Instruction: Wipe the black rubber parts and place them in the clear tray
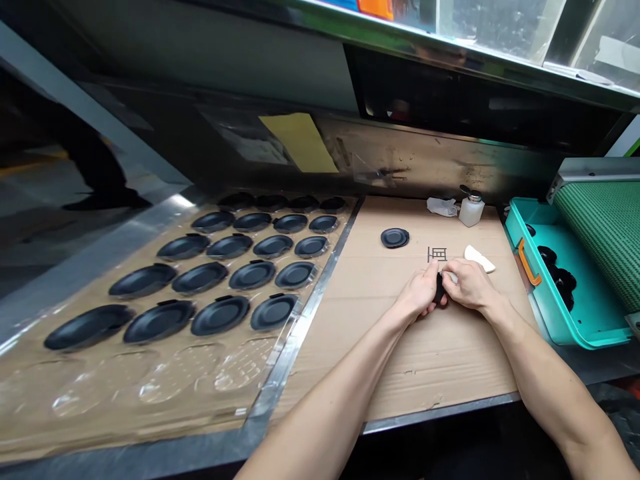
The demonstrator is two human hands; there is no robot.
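My left hand [421, 291] and my right hand [466, 284] meet above a cardboard sheet [450, 360]. Between them they pinch a black rubber disc [440, 288], seen edge-on and partly hidden by my fingers. A pale scrap shows by my right fingers, too small to name. A second black disc [395, 237] lies flat on the cardboard, left of my hands. A white foam wedge [479, 259] lies just beyond my right hand.
Rows of black discs sit in a clear plastic tray [245, 363] to the left. Behind my hands stand a white bottle [471, 209] and crumpled tissue [442, 207]. A teal bin [590, 340] holding black parts sits right, beside a green conveyor belt [605, 233].
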